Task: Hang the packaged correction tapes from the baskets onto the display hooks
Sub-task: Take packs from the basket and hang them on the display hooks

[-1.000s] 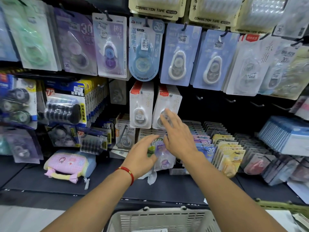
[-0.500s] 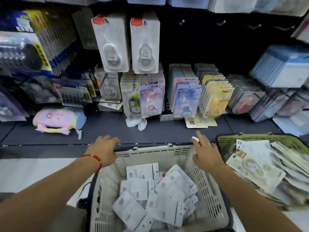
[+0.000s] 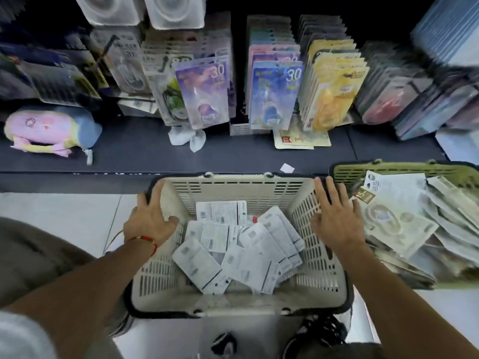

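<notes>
Dark shelf (image 3: 134, 154) with upright packets (image 3: 204, 94), plush pouch (image 3: 51, 130), paper scrap (image 3: 287, 167).

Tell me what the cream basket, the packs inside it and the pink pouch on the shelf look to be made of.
Cream basket: rigid moulded plastic, matte, judging by its slotted walls.
Packs: printed white card backs facing up; whether there are plastic blisters beneath cannot be seen.
Pink pouch: soft fabric, probably plush, with a fuzzy surface and a zip pull.
</notes>
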Available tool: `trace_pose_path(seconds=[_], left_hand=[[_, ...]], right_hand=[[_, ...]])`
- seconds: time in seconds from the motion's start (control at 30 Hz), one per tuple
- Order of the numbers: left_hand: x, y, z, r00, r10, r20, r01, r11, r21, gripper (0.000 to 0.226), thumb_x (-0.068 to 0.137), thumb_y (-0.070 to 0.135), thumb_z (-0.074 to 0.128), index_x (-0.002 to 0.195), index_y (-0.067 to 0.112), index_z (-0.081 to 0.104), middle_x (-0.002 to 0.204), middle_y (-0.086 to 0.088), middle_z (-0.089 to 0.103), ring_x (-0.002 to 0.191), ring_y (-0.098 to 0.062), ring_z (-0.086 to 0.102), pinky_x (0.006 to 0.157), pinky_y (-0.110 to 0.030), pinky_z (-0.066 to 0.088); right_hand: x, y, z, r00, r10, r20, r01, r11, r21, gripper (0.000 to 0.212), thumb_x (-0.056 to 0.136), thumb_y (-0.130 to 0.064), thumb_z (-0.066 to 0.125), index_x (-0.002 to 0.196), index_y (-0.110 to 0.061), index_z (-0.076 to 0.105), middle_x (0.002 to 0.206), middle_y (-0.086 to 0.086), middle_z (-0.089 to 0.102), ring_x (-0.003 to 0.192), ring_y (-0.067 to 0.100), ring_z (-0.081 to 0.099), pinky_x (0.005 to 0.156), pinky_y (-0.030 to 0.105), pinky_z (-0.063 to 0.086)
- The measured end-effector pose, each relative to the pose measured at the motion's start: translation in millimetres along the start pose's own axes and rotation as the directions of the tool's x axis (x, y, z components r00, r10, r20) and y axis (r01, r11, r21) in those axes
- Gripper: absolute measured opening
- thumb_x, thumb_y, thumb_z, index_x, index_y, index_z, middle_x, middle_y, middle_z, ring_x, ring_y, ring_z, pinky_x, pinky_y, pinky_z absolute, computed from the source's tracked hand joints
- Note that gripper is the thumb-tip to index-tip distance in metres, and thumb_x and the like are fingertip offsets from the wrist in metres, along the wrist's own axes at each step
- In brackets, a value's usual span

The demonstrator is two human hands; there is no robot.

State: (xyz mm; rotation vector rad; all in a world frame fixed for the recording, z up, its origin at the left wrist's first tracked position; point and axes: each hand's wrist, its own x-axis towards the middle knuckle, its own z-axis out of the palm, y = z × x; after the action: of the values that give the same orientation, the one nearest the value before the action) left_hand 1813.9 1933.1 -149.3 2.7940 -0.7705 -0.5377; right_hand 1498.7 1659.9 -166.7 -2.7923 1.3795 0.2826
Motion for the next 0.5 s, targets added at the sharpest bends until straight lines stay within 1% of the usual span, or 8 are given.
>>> trace_pose_path(seconds=[0.07, 0.13, 0.17, 0.27, 0.33, 0.37, 0.43, 0.5], left_hand=[[0.5, 10.6, 2.9, 0.999, 0.040, 0.004, -0.039, 0.999, -0.031, 0.102, 0.091, 0.034, 0.071, 0.162, 0.045, -0.002, 0.156, -0.012, 0.032, 0.096, -0.042, 0.066, 0.079, -0.051, 0.057], [0.2, 19.5, 8.6, 0.993, 0.114, 0.010, -0.113, 0.990, -0.091, 0.108, 0.088, 0.028, 0.074, 0.163, 0.043, -0.003, 0.158, -0.009, 0.033, 0.078, -0.029, 0.062, 0.069, -0.040, 0.051], [-0.4, 23.5, 12.3, 0.987, 0.159, 0.020, -0.155, 0.980, -0.128, 0.110, 0.087, 0.024, 0.075, 0.163, 0.043, -0.002, 0.158, -0.008, 0.032, 0.076, -0.025, 0.058, 0.068, -0.036, 0.047], [-7.4, 31.2, 24.1, 0.959, 0.284, 0.025, -0.276, 0.947, -0.167, 0.110, 0.084, 0.014, 0.075, 0.164, 0.038, 0.003, 0.156, -0.008, 0.030, 0.093, -0.030, 0.061, 0.075, -0.037, 0.050], [-11.5, 33.1, 32.0, 0.949, 0.315, -0.017, -0.315, 0.942, -0.115, 0.108, 0.082, 0.013, 0.076, 0.162, 0.036, 0.008, 0.156, -0.011, 0.028, 0.109, -0.035, 0.058, 0.081, -0.043, 0.056], [-13.0, 34.5, 34.7, 0.950, 0.311, -0.031, -0.313, 0.946, -0.088, 0.107, 0.082, 0.014, 0.076, 0.161, 0.036, 0.009, 0.158, -0.012, 0.025, 0.118, -0.037, 0.054, 0.084, -0.047, 0.057], [-15.2, 37.4, 36.9, 0.956, 0.292, -0.035, -0.294, 0.955, -0.037, 0.103, 0.082, 0.015, 0.074, 0.161, 0.034, 0.011, 0.165, -0.016, 0.016, 0.134, -0.040, 0.042, 0.088, -0.052, 0.055], [-17.3, 40.0, 37.3, 0.956, 0.290, -0.047, -0.287, 0.956, 0.059, 0.097, 0.083, 0.017, 0.071, 0.162, 0.028, 0.016, 0.169, -0.021, 0.009, 0.145, -0.043, 0.032, 0.102, -0.057, 0.049]], right_hand=[[1.9, 14.4, 0.5, 1.000, 0.019, -0.008, -0.019, 1.000, -0.007, 0.092, 0.100, -0.044, 0.044, 0.163, -0.031, -0.021, 0.176, 0.000, -0.010, 0.163, 0.031, 0.004, 0.126, 0.063, 0.022], [4.1, 32.9, 0.0, 0.999, 0.040, 0.002, -0.040, 0.998, -0.051, 0.091, 0.100, -0.043, 0.042, 0.163, -0.032, -0.024, 0.176, 0.000, -0.011, 0.162, 0.031, 0.005, 0.125, 0.063, 0.022], [5.7, 42.3, -0.7, 0.998, 0.056, 0.016, -0.055, 0.996, -0.066, 0.090, 0.100, -0.042, 0.040, 0.162, -0.032, -0.025, 0.176, 0.000, -0.012, 0.162, 0.032, 0.004, 0.126, 0.064, 0.020], [8.0, 61.0, -4.9, 0.993, 0.110, 0.052, -0.097, 0.974, -0.203, 0.090, 0.100, -0.045, 0.038, 0.163, -0.026, -0.024, 0.175, 0.005, -0.014, 0.162, 0.034, -0.003, 0.126, 0.066, 0.012], [7.4, 55.4, -8.4, 0.998, 0.059, -0.010, -0.059, 0.945, -0.323, 0.087, 0.100, -0.044, 0.039, 0.167, -0.016, -0.007, 0.175, 0.012, -0.005, 0.162, 0.034, -0.003, 0.126, 0.063, 0.005], [6.7, 46.0, -8.7, 0.999, -0.010, -0.037, -0.003, 0.946, -0.325, 0.080, 0.099, -0.040, 0.040, 0.167, -0.012, 0.008, 0.175, 0.014, 0.007, 0.162, 0.033, 0.006, 0.127, 0.059, 0.008], [1.9, 17.9, -0.8, 0.987, -0.163, -0.001, 0.159, 0.963, -0.215, 0.060, 0.101, -0.033, 0.042, 0.158, -0.015, 0.033, 0.163, 0.010, 0.038, 0.151, 0.028, 0.033, 0.123, 0.048, 0.026], [-6.5, -12.7, 17.6, 0.962, -0.151, 0.228, 0.155, 0.988, 0.001, 0.059, 0.103, -0.041, 0.053, 0.155, -0.017, 0.036, 0.157, 0.008, 0.045, 0.143, 0.028, 0.043, 0.117, 0.046, 0.036]])
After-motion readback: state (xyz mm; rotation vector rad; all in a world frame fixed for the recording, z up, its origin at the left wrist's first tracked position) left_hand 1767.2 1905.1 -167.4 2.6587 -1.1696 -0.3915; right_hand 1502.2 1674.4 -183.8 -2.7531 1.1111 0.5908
